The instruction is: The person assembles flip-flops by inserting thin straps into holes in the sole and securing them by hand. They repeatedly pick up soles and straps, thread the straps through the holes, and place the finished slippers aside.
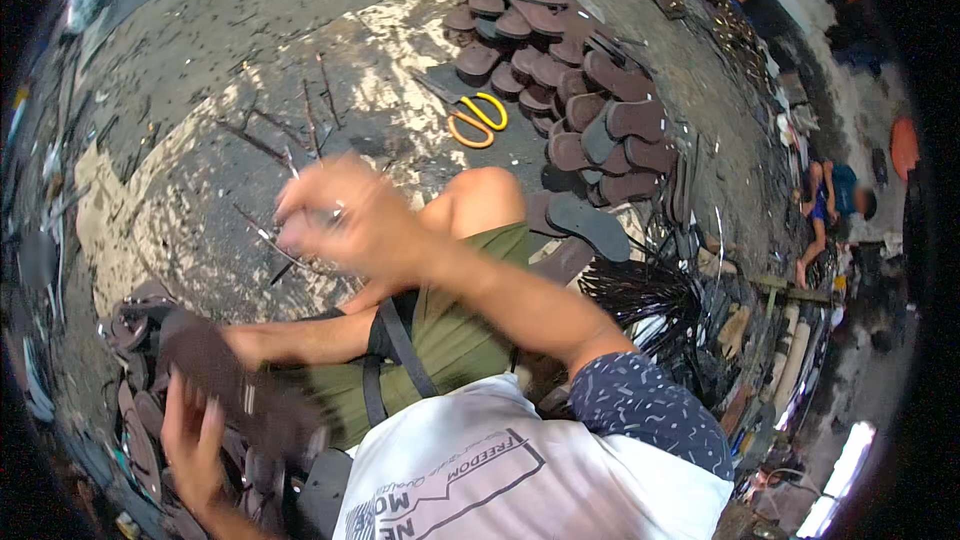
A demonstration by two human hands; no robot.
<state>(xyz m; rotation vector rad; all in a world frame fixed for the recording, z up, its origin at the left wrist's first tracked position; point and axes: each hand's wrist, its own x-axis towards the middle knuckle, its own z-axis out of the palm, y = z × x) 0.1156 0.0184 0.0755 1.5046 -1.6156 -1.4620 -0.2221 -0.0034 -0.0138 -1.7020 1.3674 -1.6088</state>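
Observation:
At the lower left, my left hand (195,445) has its fingers at the edge of a dark brown sandal sole (205,352) and seems to grip it. The sole is smeared by motion, so the hold is partly unclear. Beneath and around it lies a heap of brown sandals (140,430). My right hand (350,220) is raised in front of my bent knee, its fingers curled and blurred. A small shiny spot shows at the fingers, and I cannot make out whether they hold anything. Dark thin strips (255,140) lie just beyond it on the worn board (180,190).
Scissors (470,120) with yellow and orange handles lie on the board. Brown soles (580,90) are stacked at the far right, with a grey sole (590,225) nearer. A bundle of black straps (640,290) is by my right side. Other people (835,195) sit farther right.

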